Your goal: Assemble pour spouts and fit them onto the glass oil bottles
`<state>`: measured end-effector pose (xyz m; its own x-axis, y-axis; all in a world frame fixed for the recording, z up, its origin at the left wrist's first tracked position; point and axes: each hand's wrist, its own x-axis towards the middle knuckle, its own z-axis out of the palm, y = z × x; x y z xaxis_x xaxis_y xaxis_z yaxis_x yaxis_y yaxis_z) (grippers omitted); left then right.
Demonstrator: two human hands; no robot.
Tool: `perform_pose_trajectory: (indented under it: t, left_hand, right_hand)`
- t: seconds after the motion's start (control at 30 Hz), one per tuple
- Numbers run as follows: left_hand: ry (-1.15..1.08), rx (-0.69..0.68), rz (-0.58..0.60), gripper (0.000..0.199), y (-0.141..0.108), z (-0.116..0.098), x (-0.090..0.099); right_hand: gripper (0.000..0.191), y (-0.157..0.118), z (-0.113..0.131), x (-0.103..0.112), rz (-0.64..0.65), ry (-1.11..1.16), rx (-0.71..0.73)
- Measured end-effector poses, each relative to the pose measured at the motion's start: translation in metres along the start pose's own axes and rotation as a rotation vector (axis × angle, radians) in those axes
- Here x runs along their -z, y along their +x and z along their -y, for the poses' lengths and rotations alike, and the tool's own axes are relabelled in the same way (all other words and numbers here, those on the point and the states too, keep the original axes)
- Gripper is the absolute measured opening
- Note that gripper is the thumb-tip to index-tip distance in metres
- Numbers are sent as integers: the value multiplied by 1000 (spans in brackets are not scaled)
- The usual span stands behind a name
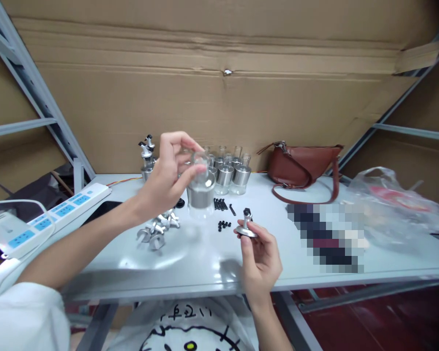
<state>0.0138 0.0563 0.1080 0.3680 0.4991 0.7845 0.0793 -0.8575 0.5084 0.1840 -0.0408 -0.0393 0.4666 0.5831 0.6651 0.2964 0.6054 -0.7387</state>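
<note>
Metal top, held over the counter; glass bottle, blurred, beyond it.
Nearest, I have the right grip closed about the top's disc, stem up. Next, loose metal parts at left, small black caps mid-counter. Then the bottle, neck pinched in my left grip; whether its base touches down I cannot tell. Farthest, clustered bottles, brown bag at their right.

Nothing is readable, even the black characters on white cloth.
</note>
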Motion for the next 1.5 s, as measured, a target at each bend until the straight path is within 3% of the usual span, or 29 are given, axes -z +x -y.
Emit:
perform_pose_trajectory:
  t: [0.17, 0.3, 0.53, 0.77, 0.87, 1.03, 1.17, 1.37, 1.5]
  left_hand:
    - [-184, 150, 234, 25, -41, -33, -8]
    - [-226, 141, 330, 27, -59, -40, -9]
    - [-210, 62, 359, 27, -68, -33, -10]
    - [-311, 135, 325, 39, -72, -22, -14]
    - [-363, 178, 320, 51, -73, -19, -15]
    - [-398, 195, 352, 67, -75, -15, -13]
    - [-307, 90, 321, 57, -81, -8, -15]
    - [-310, 44, 307, 51, -87, 0, -19]
    - [-338, 50, 312, 35, -86, 1, -19]
  right_hand:
    - [21, 1, 4, 5, 90, 0, 66]
    - [26, 3, 11, 10, 132, 0, 109]
    - [37, 4, 16, 12, 251, 58, 118]
    - [37, 23, 23, 6, 307, 178, 142]
    - [50, 39, 36, 2, 434, 214, 193]
    - [64, 50, 51, -3, 635, 57, 325]
    - [64, 50, 51, -4, 620, -35, 396]
    - [53, 51, 52, -4, 626, -33, 412]
    - [53, 51, 54, -5, 645, 6, 406]
